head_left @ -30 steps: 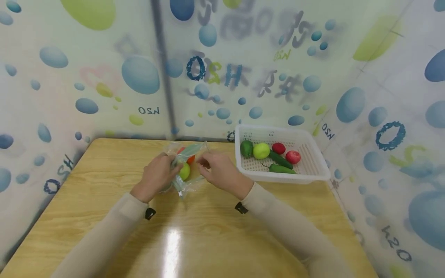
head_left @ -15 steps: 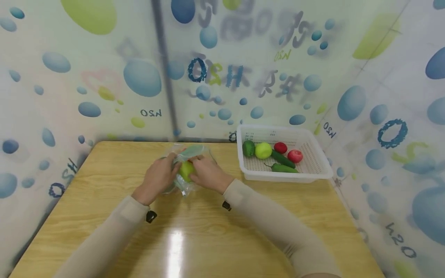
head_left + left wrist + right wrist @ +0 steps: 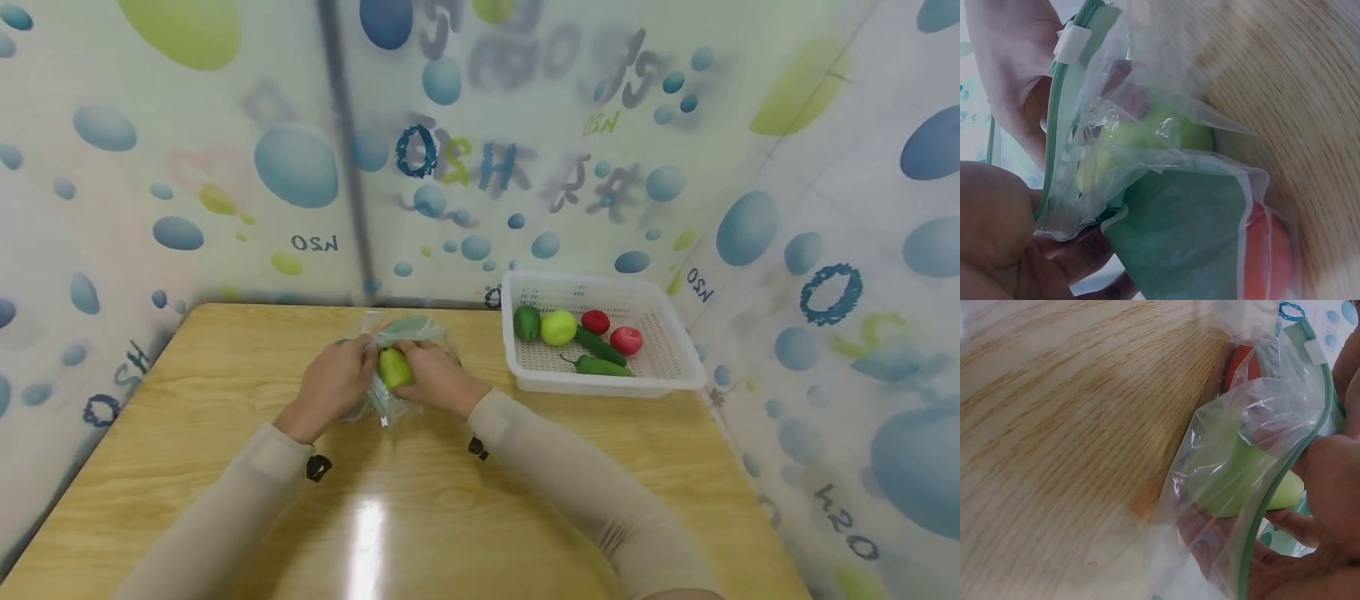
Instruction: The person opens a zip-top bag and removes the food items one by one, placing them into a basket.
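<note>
A clear zip bag (image 3: 1179,225) with a green printed panel, green zip edge and white slider (image 3: 1072,44) rests on the table. My left hand (image 3: 333,382) grips the bag at its mouth. Fingers of my right hand (image 3: 444,377) reach inside and hold a smooth yellow-green fruit (image 3: 1222,469), whose exact kind I cannot tell. One end of it shows between both hands in the head view. Deeper in the bag lies a round red-orange thing (image 3: 1269,256), partly covered by the panel.
A white perforated plastic basket (image 3: 592,383) stands at the back right of the wooden table (image 3: 465,517). It holds a yellow-green fruit (image 3: 558,327), cucumber-like greens (image 3: 600,345), a long green pepper (image 3: 602,367) and two red fruits (image 3: 626,339). Patterned walls stand behind and right.
My right hand has moved left from beside the bag into its mouth and taken hold of the yellow-green fruit. The left hand stays on the bag. The basket is unchanged.
</note>
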The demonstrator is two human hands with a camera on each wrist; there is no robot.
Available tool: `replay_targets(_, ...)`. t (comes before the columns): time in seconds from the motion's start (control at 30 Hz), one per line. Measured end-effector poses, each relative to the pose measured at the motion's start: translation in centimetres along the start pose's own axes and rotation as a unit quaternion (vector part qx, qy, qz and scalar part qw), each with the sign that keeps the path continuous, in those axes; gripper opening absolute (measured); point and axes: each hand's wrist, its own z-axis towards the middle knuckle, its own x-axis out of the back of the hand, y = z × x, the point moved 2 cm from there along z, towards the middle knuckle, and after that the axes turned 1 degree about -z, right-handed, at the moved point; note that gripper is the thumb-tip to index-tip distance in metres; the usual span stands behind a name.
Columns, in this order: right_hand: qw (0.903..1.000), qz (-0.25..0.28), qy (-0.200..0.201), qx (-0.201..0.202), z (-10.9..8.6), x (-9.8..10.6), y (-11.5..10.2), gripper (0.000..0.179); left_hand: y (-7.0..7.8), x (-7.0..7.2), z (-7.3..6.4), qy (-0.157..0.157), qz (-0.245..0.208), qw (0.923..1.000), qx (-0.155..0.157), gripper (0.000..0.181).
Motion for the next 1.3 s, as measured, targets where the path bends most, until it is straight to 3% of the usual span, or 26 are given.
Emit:
replay_targets(0.23, 0.9993, 0.037, 0.002, 0.003, 0.1, -0.5, 0.6, 0.079, 0.3, -0.1, 0.1, -0.024, -0.015, 0.9995, 0.012, 0.035)
replay_targets(0.47, 0.9984, 0.050, 0.006, 0.023, -0.3, -0.6, 1.5, 0.082, 0.0, -0.1, 0.0, -0.017, -0.022, 0.9996, 0.007, 0.029)
replay_targets(0.7, 0.9981, 0.031, -0.002, 0.054, -0.5, -0.3, 1.4, 0.065, -0.2, -0.3, 0.1, -0.004, -0.024, 0.9997, -0.001, 0.022)
replay_targets(0.83, 0.9982, 0.017, 0.009, 0.057, -0.6, 0.0, 1.1, 0.067, -0.2, -0.2, 0.0, 0.001, -0.016, 0.9997, 0.017, 0.037)
replay_targets(0.97, 0.9977, 0.021, 0.027, 0.059, -1.2, 0.6, 1.0, 0.066, -0.3, -0.2, -0.2, -0.018, -0.017, 0.9987, 0.045, 0.057)
replay_targets(1.3, 0.9946, 0.077, 0.047, 0.051, -3.0, 3.3, 0.6, 0.063, -0.8, 0.3, -0.1, -0.030, -0.002, 0.9987, 0.042, 0.065)
